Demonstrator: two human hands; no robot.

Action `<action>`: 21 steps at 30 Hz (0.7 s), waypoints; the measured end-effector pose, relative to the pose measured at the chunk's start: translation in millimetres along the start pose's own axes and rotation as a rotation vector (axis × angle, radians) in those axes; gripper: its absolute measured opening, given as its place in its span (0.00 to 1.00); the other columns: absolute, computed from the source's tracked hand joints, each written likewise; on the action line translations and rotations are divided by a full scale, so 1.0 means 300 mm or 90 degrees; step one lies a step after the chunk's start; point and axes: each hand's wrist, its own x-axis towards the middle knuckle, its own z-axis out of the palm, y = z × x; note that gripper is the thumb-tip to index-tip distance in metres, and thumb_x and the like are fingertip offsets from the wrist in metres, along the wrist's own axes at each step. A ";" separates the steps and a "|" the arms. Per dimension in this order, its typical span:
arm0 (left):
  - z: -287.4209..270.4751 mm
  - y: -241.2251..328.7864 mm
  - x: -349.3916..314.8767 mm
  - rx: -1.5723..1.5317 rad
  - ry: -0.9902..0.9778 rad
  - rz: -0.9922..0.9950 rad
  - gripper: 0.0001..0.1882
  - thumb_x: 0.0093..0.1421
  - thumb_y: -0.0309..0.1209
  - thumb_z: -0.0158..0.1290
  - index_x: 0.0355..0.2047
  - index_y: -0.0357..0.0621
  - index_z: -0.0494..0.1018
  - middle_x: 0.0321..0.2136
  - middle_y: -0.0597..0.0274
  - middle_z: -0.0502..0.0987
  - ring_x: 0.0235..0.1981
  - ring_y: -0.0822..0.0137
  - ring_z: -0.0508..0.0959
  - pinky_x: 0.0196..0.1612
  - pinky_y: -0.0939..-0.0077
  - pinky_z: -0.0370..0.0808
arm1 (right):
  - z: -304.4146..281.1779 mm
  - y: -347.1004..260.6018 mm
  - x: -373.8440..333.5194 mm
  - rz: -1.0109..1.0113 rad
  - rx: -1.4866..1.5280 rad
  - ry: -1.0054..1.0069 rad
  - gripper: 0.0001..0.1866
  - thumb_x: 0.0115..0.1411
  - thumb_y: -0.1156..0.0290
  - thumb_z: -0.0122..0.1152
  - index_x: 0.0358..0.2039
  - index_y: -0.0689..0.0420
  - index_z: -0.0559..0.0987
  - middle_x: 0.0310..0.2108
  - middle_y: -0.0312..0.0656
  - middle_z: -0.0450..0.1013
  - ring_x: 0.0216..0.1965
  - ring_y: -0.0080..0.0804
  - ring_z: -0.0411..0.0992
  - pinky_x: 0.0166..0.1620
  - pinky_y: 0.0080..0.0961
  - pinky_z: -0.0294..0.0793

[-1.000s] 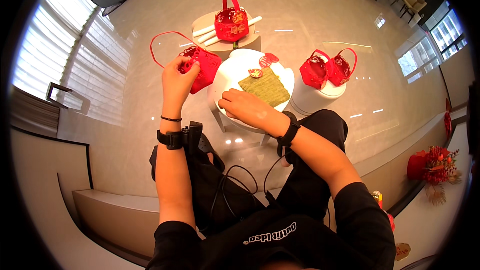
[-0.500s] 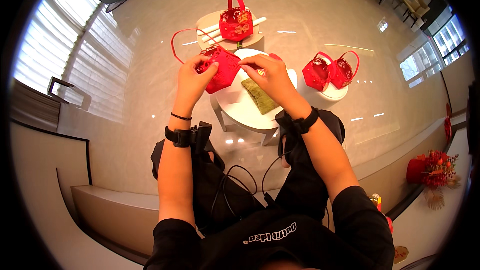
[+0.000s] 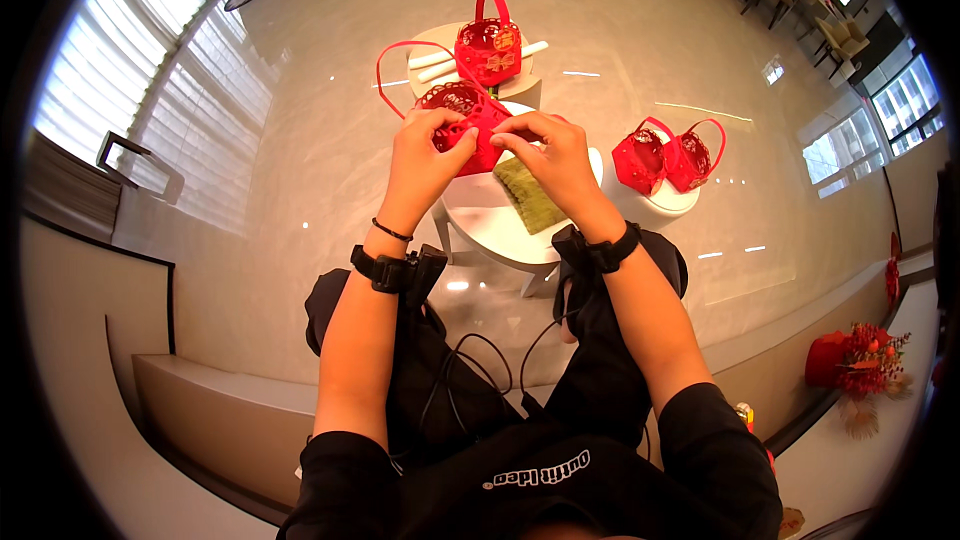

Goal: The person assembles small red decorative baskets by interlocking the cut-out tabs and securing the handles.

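Observation:
A red felt basket (image 3: 478, 124) with a lacy cut-out rim and a thin looped handle is held over the white round table (image 3: 487, 225). My left hand (image 3: 428, 155) pinches its left side, thumb pressed on the red wall. Thumb and forefinger of my right hand (image 3: 546, 150) meet at the basket's right side; whether a small piece sits between them is too small to make out. Under my right hand lies a green fuzzy cloth (image 3: 530, 198) on the tabletop.
Beyond, a beige round table (image 3: 430, 45) carries another red basket (image 3: 489, 52) and white rolls (image 3: 440, 68). Two more red baskets (image 3: 640, 160) stand on a white stool (image 3: 668, 202) at right. Dark cables (image 3: 480, 348) hang across my lap. A red potted flower arrangement (image 3: 860, 362) is far right.
The basket and my left hand have shifted right, closer to my right hand. The basket's opening now faces up more. The view has shifted slightly.

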 end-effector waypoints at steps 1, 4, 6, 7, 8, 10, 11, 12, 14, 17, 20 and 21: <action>0.001 0.000 -0.001 -0.006 0.001 -0.002 0.13 0.53 0.30 0.64 0.36 0.35 0.78 0.35 0.57 0.76 0.35 0.68 0.76 0.41 0.76 0.73 | 0.000 -0.001 0.001 -0.012 -0.007 0.002 0.08 0.55 0.70 0.69 0.34 0.60 0.81 0.30 0.40 0.79 0.28 0.31 0.75 0.31 0.24 0.72; 0.001 0.001 -0.002 -0.018 -0.003 -0.012 0.13 0.53 0.31 0.65 0.36 0.35 0.78 0.35 0.57 0.76 0.36 0.68 0.76 0.41 0.76 0.73 | -0.004 -0.004 0.005 -0.056 -0.053 -0.006 0.08 0.55 0.71 0.69 0.33 0.60 0.81 0.28 0.40 0.77 0.27 0.31 0.74 0.29 0.25 0.71; -0.001 0.007 -0.003 -0.021 -0.012 -0.028 0.13 0.53 0.31 0.65 0.36 0.35 0.78 0.35 0.57 0.77 0.36 0.67 0.76 0.41 0.76 0.73 | -0.003 -0.003 0.006 -0.080 -0.077 -0.011 0.08 0.54 0.71 0.69 0.32 0.59 0.80 0.27 0.40 0.77 0.26 0.32 0.73 0.28 0.25 0.69; 0.003 0.007 -0.003 -0.029 -0.002 -0.015 0.13 0.53 0.31 0.65 0.35 0.36 0.78 0.33 0.56 0.77 0.36 0.66 0.76 0.40 0.74 0.73 | -0.001 0.000 0.006 -0.088 -0.081 -0.010 0.08 0.54 0.71 0.69 0.32 0.59 0.80 0.27 0.40 0.76 0.25 0.32 0.73 0.27 0.25 0.69; 0.010 0.007 -0.003 -0.037 0.007 -0.002 0.12 0.52 0.31 0.64 0.34 0.36 0.79 0.32 0.55 0.77 0.36 0.64 0.75 0.39 0.73 0.73 | 0.000 0.002 0.005 -0.095 -0.086 -0.010 0.08 0.54 0.71 0.69 0.32 0.59 0.80 0.27 0.39 0.76 0.25 0.31 0.72 0.27 0.25 0.68; 0.011 0.008 -0.003 -0.036 0.008 0.011 0.11 0.52 0.30 0.64 0.33 0.37 0.79 0.31 0.55 0.77 0.36 0.63 0.75 0.40 0.72 0.73 | 0.002 0.004 0.005 -0.104 -0.095 -0.001 0.08 0.54 0.71 0.70 0.32 0.59 0.80 0.27 0.39 0.76 0.24 0.31 0.72 0.26 0.25 0.68; 0.008 0.010 -0.004 -0.026 -0.001 0.011 0.12 0.52 0.30 0.65 0.34 0.37 0.79 0.32 0.56 0.77 0.36 0.65 0.76 0.41 0.73 0.73 | 0.002 0.005 0.005 -0.108 -0.099 0.003 0.08 0.54 0.71 0.70 0.32 0.59 0.80 0.27 0.39 0.76 0.24 0.31 0.72 0.26 0.25 0.67; 0.006 0.011 -0.004 -0.016 -0.010 0.012 0.12 0.53 0.30 0.65 0.35 0.37 0.79 0.33 0.57 0.78 0.37 0.66 0.76 0.42 0.74 0.72 | 0.003 0.006 0.005 -0.111 -0.100 0.005 0.08 0.53 0.71 0.70 0.32 0.59 0.80 0.27 0.39 0.76 0.24 0.31 0.72 0.26 0.25 0.67; 0.007 0.011 -0.004 -0.010 -0.010 0.017 0.11 0.53 0.30 0.65 0.34 0.37 0.79 0.33 0.57 0.78 0.37 0.66 0.76 0.42 0.74 0.72 | 0.004 0.008 0.005 -0.116 -0.102 0.009 0.08 0.53 0.71 0.70 0.32 0.59 0.80 0.26 0.39 0.75 0.24 0.31 0.71 0.26 0.25 0.67; 0.007 0.015 -0.005 0.001 -0.008 0.027 0.11 0.52 0.29 0.65 0.34 0.37 0.79 0.32 0.57 0.78 0.37 0.65 0.76 0.42 0.74 0.72 | 0.000 0.001 0.006 -0.127 -0.119 -0.004 0.08 0.53 0.72 0.69 0.32 0.60 0.80 0.26 0.40 0.75 0.25 0.33 0.72 0.27 0.26 0.68; 0.007 0.020 -0.006 0.008 -0.006 0.034 0.11 0.52 0.29 0.65 0.33 0.37 0.79 0.32 0.57 0.78 0.37 0.64 0.76 0.42 0.73 0.72 | -0.001 0.003 0.008 -0.149 -0.111 -0.008 0.08 0.53 0.73 0.69 0.32 0.61 0.80 0.27 0.42 0.75 0.27 0.36 0.74 0.29 0.28 0.71; 0.007 0.021 -0.006 0.010 -0.006 0.036 0.10 0.52 0.29 0.65 0.33 0.37 0.79 0.32 0.57 0.78 0.37 0.64 0.75 0.42 0.73 0.72 | -0.002 0.002 0.008 -0.147 -0.113 -0.012 0.08 0.54 0.73 0.69 0.31 0.61 0.80 0.27 0.43 0.75 0.27 0.36 0.74 0.30 0.28 0.71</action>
